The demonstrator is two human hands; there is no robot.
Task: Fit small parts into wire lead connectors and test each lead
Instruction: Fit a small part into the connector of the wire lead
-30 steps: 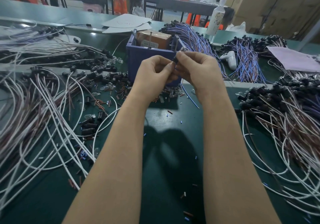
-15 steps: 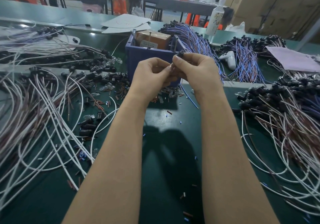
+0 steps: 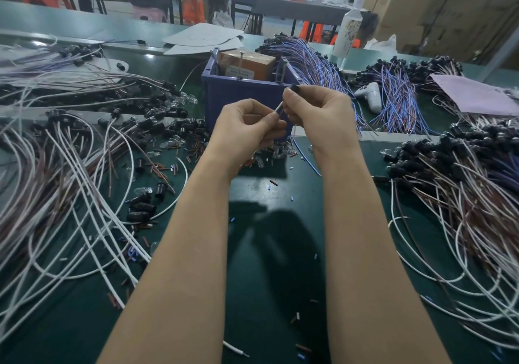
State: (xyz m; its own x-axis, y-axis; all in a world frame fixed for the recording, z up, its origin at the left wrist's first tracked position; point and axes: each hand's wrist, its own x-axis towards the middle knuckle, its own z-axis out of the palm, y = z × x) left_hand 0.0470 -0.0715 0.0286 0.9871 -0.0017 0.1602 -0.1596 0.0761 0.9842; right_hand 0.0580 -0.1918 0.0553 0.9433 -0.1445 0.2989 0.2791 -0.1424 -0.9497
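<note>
the right hand [image 3: 317, 116] is pinching a black connector [image 3: 295, 87] at its fingertips while the left hand [image 3: 247, 130] is pinching the wire [image 3: 278, 108] below, probably steadying the lead for fitting.

Only open lane is the dark green mat [image 3: 275, 251] down the middle, between the forearms [image 3: 179, 251]. White wires [image 3: 70, 181] crowd the left and another wire heap [image 3: 463, 209] the right. The blue box [image 3: 238, 94] blocks straight ahead, with small scraps [image 3: 297, 317] dotted around.
</note>
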